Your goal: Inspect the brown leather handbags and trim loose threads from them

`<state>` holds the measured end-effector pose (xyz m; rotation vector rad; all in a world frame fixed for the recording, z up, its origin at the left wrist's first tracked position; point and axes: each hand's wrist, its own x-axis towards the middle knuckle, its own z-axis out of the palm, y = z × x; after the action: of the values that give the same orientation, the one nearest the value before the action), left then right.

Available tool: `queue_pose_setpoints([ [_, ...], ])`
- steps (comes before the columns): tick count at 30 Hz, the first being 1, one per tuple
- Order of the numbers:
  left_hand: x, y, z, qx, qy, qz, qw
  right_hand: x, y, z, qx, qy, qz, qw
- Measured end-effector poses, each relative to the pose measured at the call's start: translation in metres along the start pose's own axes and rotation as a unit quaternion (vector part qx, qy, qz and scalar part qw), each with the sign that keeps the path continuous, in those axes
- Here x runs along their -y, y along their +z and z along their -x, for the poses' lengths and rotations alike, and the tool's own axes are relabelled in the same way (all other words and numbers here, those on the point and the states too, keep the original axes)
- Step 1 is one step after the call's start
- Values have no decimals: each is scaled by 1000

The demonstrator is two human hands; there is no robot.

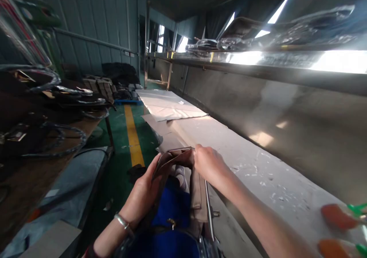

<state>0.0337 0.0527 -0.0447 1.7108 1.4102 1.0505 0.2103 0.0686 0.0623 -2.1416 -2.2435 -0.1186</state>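
Between my hands is a brown, stiff bag part, bent into an open loop with folded edges. My left hand, with a silver bangle at the wrist, grips its left side, thumb along the upper edge. At the top right corner my right hand is closed on the edge, fingers curled. A thin metal rod runs down along the right side, with a small metal fitting beside it. Through the loop I see blue cloth with a small gold-coloured clasp, and a shoe.
A long pale worktable with scraps runs along the right, a pale sheet at its far end. Orange-and-green objects lie lower right. Plastic-wrapped items fill the shelf above. At left, a table bears dark bags with wrapped handles.
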Motion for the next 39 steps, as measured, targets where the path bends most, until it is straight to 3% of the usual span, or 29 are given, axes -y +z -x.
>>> queue_pose_setpoints([
  [4, 7, -14, 10, 48, -7, 57, 997, -11, 6, -1, 22, 18, -15, 999],
  [8, 2, -16, 35, 87, -1, 33, 996, -16, 11, -4, 48, 33, -23, 998],
  [13, 1, -15, 45, 74, -80, 53, 993, -17, 16, -7, 62, 34, -28, 997],
  [18, 13, -17, 52, 88, -62, 88, 990, -26, 22, -10, 64, 37, -34, 997],
  [22, 16, -20, 55, 79, -84, 91, 989, -36, 31, -11, 68, 40, -49, 996],
  [28, 23, -31, 27, 67, -92, 140, 984, -43, 38, -5, 106, 55, -117, 986],
  [31, 19, -48, -4, 80, -86, 127, 985, -42, 35, -2, 183, 99, -244, 947],
  [33, 5, -63, -26, 95, -81, 74, 989, -41, 31, 2, 218, 117, -326, 912],
  [36, -26, -81, -51, 108, -60, -39, 992, -43, 29, 21, 271, 116, -364, 884],
  [38, -42, -84, -57, 147, -50, -78, 985, -50, 35, 45, 292, 100, -341, 888],
  [39, -46, -81, -56, 179, -53, -79, 979, -54, 40, 59, 277, 87, -316, 903],
])
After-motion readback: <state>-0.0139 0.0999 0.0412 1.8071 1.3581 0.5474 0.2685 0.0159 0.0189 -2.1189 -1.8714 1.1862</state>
